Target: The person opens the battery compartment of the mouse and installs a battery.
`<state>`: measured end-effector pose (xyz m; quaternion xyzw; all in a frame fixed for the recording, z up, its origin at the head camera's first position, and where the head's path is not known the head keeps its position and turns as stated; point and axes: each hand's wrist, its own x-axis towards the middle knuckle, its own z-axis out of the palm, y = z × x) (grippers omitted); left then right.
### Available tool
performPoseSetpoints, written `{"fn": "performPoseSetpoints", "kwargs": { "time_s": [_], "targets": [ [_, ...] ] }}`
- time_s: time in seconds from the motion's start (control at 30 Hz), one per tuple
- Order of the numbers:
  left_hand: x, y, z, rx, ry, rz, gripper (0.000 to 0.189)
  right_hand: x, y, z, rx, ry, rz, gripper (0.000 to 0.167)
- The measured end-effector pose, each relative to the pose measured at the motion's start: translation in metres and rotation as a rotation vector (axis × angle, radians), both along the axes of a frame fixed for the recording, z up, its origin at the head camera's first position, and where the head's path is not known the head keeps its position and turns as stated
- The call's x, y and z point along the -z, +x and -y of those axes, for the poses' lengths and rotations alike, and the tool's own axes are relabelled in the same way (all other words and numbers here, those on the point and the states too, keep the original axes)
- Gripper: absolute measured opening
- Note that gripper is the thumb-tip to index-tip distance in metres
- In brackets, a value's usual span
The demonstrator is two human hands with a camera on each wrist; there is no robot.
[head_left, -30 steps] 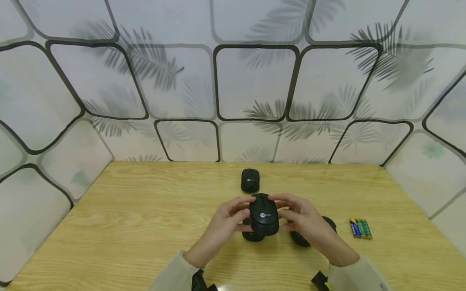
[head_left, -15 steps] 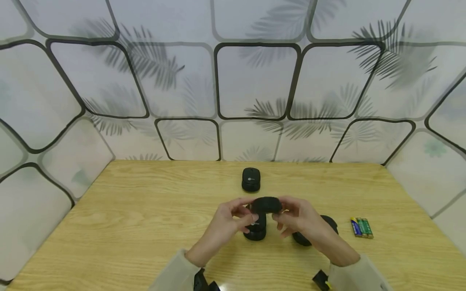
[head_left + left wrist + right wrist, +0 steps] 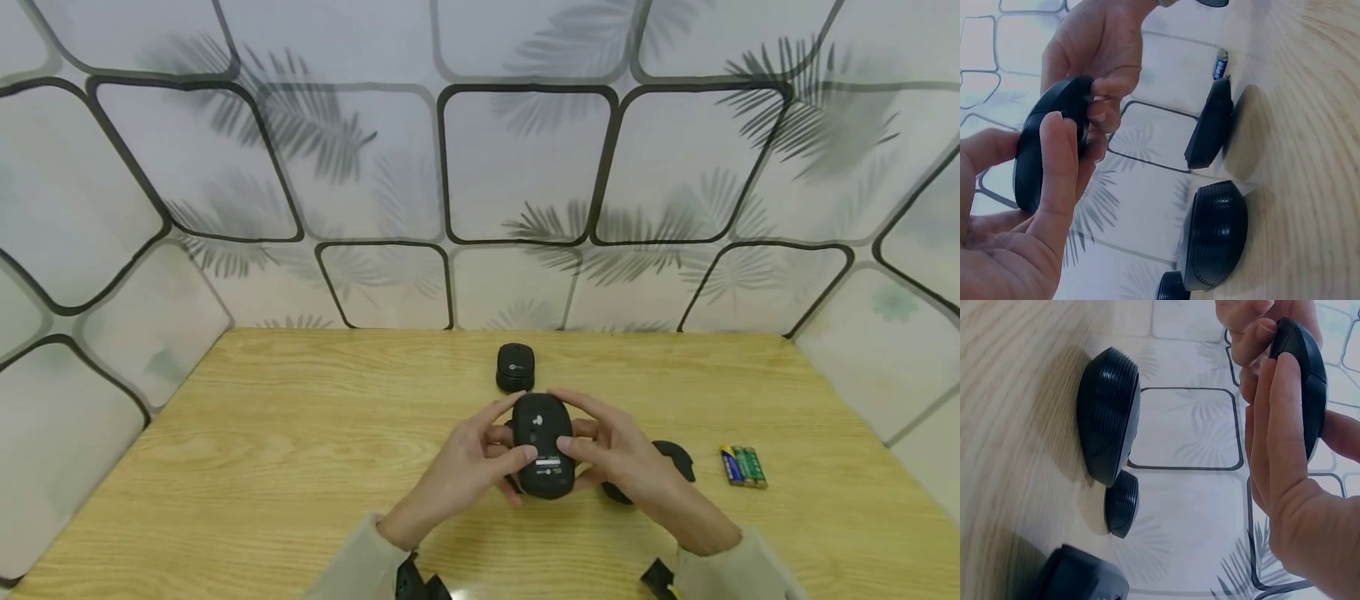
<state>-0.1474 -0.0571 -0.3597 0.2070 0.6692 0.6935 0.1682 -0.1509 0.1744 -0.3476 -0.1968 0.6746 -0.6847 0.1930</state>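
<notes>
A black computer mouse [image 3: 543,483] is held up between both hands, its underside with a white label facing the head camera. My left hand [image 3: 476,458] grips its left side, thumb on the underside. From the right, my right hand [image 3: 622,454] grips it, thumb also pressed on the underside. In the left wrist view fingers of both hands wrap the mouse's edges [image 3: 1029,156]. Behind it, a second black mouse [image 3: 1216,234] stands on the table, mostly hidden in the head view. A curved black piece [image 3: 675,458] lies partly behind my right wrist.
Another black mouse [image 3: 515,367] sits farther back on the wooden table [image 3: 315,417]. Several small batteries [image 3: 742,465] lie side by side at the right. A patterned white wall covering [image 3: 525,167] rises behind and at both sides.
The mouse has been turned over between the hands: its top with the logo faced up, then its end showed, and now its underside faces the head camera. Both thumbs have come onto the underside.
</notes>
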Motion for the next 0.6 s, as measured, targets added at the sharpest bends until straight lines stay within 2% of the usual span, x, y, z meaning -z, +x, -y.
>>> {"fn": "performPoseSetpoints", "kwargs": {
  "time_s": [0.33, 0.6],
  "targets": [
    [-0.0023, 0.0019, 0.0015, 0.043, -0.042, -0.04, 0.068, 0.0024, 0.0022, 0.002, -0.038, -0.021, 0.02, 0.065],
    [-0.0002, 0.0011, 0.0011, 0.053, -0.056, -0.075, 0.068, 0.0028, 0.0031, 0.0021, -0.055, -0.02, -0.035, 0.059]
  ]
}}
